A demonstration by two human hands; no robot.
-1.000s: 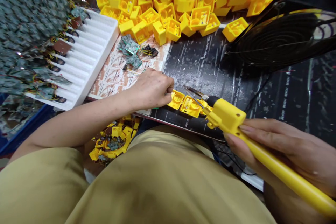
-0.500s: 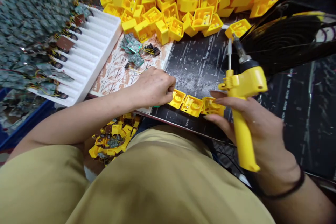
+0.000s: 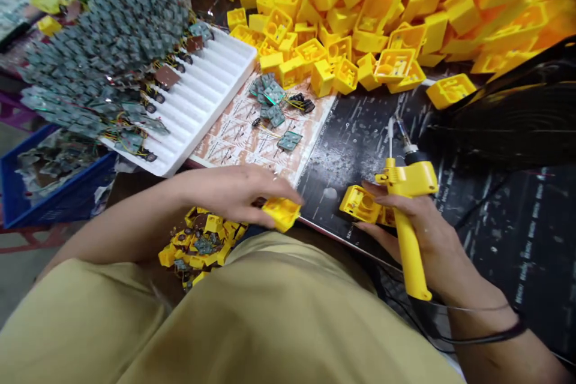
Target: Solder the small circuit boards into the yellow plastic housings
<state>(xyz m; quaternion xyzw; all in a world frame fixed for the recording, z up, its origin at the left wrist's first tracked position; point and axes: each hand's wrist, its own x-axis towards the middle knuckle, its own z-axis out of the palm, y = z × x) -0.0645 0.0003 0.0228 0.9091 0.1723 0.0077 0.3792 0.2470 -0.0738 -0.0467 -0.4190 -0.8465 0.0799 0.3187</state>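
My left hand (image 3: 245, 195) grips a small open yellow plastic case (image 3: 282, 213) at the front edge of the bench, above my lap. Its thumb and fingers pinch the case's left side. In my right hand (image 3: 414, 216) rests a yellow soldering gun (image 3: 411, 246), its metal tip and feed tube pointing away from me. The thumb and a finger of that hand also reach around another yellow case (image 3: 360, 204) on the black bench mat. One more case is partly hidden by those fingers. Below the bench edge lies a heap of yellow cases with boards and wires (image 3: 209, 240).
A white foam tray (image 3: 204, 90) carries stacked green circuit boards (image 3: 112, 42). Several loose boards (image 3: 270, 102) with wires lie on the patterned sheet. Yellow cases (image 3: 315, 24) pile up at the back. A dark fan-like object (image 3: 517, 108) stands right, a blue bin (image 3: 58, 192) left.
My left hand has drawn one yellow case out of the row toward the bench edge. A single board now shows where that hand was. The view has shifted; my right hand still holds the soldering gun.
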